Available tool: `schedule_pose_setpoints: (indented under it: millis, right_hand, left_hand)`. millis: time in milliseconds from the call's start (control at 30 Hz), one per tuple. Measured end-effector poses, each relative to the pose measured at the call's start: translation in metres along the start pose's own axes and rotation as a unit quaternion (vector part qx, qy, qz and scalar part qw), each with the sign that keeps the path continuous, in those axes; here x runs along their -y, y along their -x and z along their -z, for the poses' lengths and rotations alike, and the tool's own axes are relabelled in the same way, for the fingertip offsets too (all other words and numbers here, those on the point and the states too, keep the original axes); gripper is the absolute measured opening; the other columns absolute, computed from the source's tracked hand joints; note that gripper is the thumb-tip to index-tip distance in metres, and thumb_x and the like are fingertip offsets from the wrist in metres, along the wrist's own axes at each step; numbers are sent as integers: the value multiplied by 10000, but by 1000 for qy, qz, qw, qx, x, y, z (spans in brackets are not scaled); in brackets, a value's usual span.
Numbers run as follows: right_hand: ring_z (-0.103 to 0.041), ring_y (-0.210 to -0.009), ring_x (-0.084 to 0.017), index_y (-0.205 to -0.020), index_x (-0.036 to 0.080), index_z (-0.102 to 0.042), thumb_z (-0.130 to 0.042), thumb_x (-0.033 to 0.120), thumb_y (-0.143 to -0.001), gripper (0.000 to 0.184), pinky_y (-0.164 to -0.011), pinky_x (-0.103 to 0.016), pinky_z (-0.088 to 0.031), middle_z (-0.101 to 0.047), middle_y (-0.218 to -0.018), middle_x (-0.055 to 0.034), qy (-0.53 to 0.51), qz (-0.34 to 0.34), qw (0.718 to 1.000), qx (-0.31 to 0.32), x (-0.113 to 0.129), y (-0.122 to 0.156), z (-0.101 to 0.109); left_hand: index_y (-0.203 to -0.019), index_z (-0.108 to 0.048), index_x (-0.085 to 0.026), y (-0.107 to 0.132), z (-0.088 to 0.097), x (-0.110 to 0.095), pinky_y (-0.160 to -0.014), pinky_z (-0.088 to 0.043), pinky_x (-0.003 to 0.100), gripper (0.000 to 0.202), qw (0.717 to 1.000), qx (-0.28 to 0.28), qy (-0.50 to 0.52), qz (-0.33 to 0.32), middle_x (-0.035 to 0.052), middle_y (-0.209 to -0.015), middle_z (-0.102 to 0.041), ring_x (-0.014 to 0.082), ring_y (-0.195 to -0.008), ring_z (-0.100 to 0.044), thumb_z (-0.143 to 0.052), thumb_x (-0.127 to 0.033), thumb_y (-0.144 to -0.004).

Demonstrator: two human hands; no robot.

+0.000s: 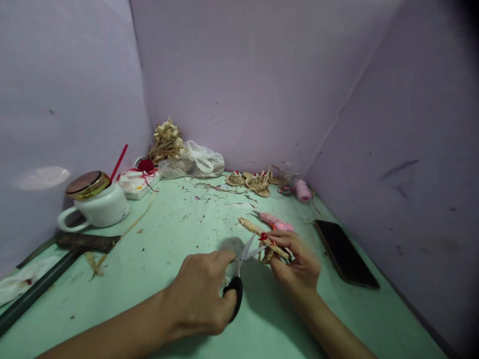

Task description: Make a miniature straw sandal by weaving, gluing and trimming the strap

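Note:
My left hand (204,291) is closed around the black handles of a pair of scissors (238,285). Their blades are spread apart and point at a braided straw piece (250,226), which has a red bow (263,237) tied on it. Between its thumb and fingers, my right hand (297,262) pinches that straw piece near the bow. One blade tip reaches close to the bow; whether it touches, I cannot tell. Just behind the straw piece lies a pink glue gun (275,220), partly covered by my right fingers.
To the right lies a black phone (346,254). A white mug (101,204) with a round lidded item and a hammer (88,243) are at left. Farther back are a plastic bag (198,159), dried flowers (166,139), braided straw ornaments (256,183) and a pink thread spool (302,191).

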State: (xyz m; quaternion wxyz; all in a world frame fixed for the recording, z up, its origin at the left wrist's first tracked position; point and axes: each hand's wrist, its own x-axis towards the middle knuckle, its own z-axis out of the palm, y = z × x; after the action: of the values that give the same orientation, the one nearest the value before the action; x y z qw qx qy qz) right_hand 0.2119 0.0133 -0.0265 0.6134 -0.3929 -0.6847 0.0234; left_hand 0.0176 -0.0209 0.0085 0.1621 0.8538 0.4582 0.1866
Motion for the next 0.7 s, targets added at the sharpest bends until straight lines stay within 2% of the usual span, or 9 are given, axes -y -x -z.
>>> schedule_pose_setpoints:
  millis: [100, 167, 267, 333, 400, 567, 700]
  right_hand:
    - [-635, -718, -189, -816, 212, -649, -600, 46, -663, 231, -636, -331, -497, -681, -785, -42, 10, 32, 999, 23, 2, 1, 0]
    - [-641, -718, -188, -811, 211, -631, -590, 42, -659, 231, -626, -328, -502, -691, -786, -45, 12, 55, 998, 38, 4, 2, 1]
    - [-643, -681, -183, -747, 211, -587, -602, 59, -649, 181, -772, -417, -474, -703, -754, -31, 34, 104, 992, 59, 7, 3, 1]
    - [-636, -641, -170, -705, 212, -563, -617, 75, -649, 158, -890, -496, -387, -707, -734, -13, 53, 132, 987, 72, 9, 2, 1]
    - [-629, -613, -157, -685, 214, -556, -624, 87, -653, 148, -933, -518, -328, -711, -725, 1, 66, 149, 984, 77, 12, 1, 1]
    - [-624, -577, -153, -702, 244, -564, -639, 142, -671, 130, -887, -470, -353, -691, -646, 30, 95, 167, 978, 84, 15, 0, 2]
    - [-628, -577, -161, -713, 255, -579, -638, 150, -677, 125, -859, -453, -359, -700, -657, 23, 109, 163, 976, 90, 16, -1, 5]
  left_hand:
    - [-1085, -499, -174, 0, -5, 0, -687, -462, 354, 401, 1000, 1, -13, 14, 81, -880, -633, 237, -773, -595, -452, -245, -693]
    - [-1100, -496, -167, -1, -5, 1, -689, -463, 362, 403, 1000, 6, -14, 17, 90, -890, -632, 240, -774, -594, -444, -259, -710]
    - [-1062, -517, -167, -2, -2, 1, -660, -464, 348, 370, 999, 24, -9, 22, 84, -859, -638, 228, -731, -593, -445, -261, -712]
    - [-1053, -521, -170, -2, 0, 0, -661, -463, 341, 367, 999, 32, -5, 20, 80, -851, -642, 227, -736, -595, -456, -256, -702]
    - [-1041, -524, -171, -3, 2, 0, -658, -460, 332, 360, 999, 40, -1, 14, 77, -840, -644, 225, -735, -596, -468, -249, -694]
    - [-870, -539, -181, -4, 5, 0, -545, -421, 280, 222, 997, 78, 20, 11, 39, -678, -617, 185, -571, -560, -482, -192, -656]
    - [-767, -505, -197, -6, 5, 2, -479, -366, 250, 153, 996, 81, 46, 4, 10, -581, -572, 158, -499, -520, -472, -131, -633]
